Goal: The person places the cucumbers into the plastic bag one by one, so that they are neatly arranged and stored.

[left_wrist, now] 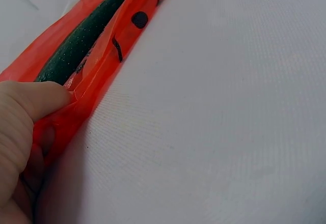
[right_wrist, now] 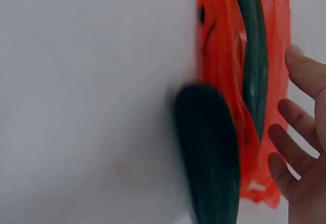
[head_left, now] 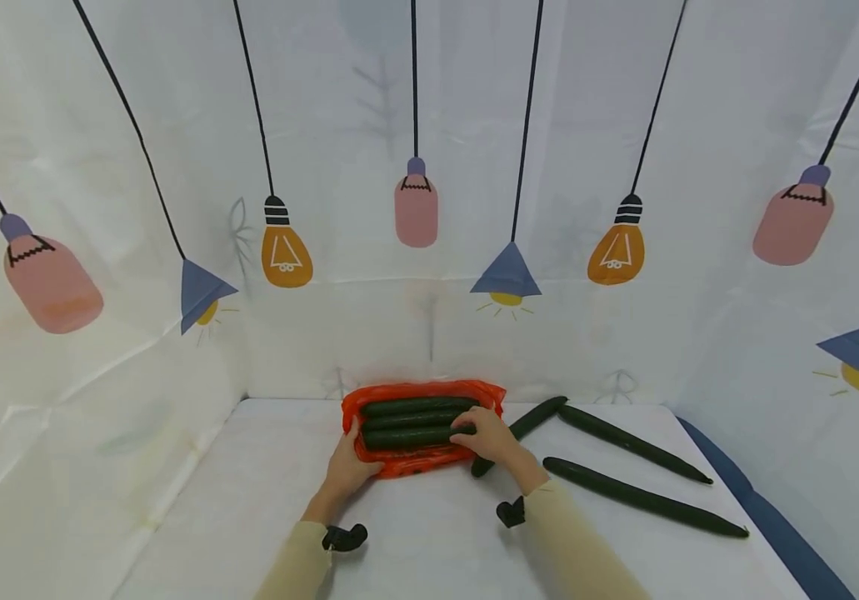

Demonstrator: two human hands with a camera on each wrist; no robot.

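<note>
An orange-red plastic bag (head_left: 429, 388) lies lengthwise at the back of the table, with three dark green cucumbers (head_left: 407, 438) side by side within its open mouth. My left hand (head_left: 349, 467) grips the bag's left end. In the left wrist view the thumb (left_wrist: 48, 98) presses the bag's edge, and the other fingers lie partly hidden behind the film. My right hand (head_left: 492, 437) is at the right end of the cucumbers, its fingertips by the nearest one. The right wrist view shows its fingers (right_wrist: 293, 114) spread and loosely bent, with nothing between them.
To the right lie loose cucumbers: one (head_left: 537, 418) slants behind my right hand, another (head_left: 635, 442) touches its far tip, and a third (head_left: 646, 498) is nearer the front. The white table (head_left: 429, 533) meets a lamp-patterned curtain (head_left: 354, 325) at the back and sides.
</note>
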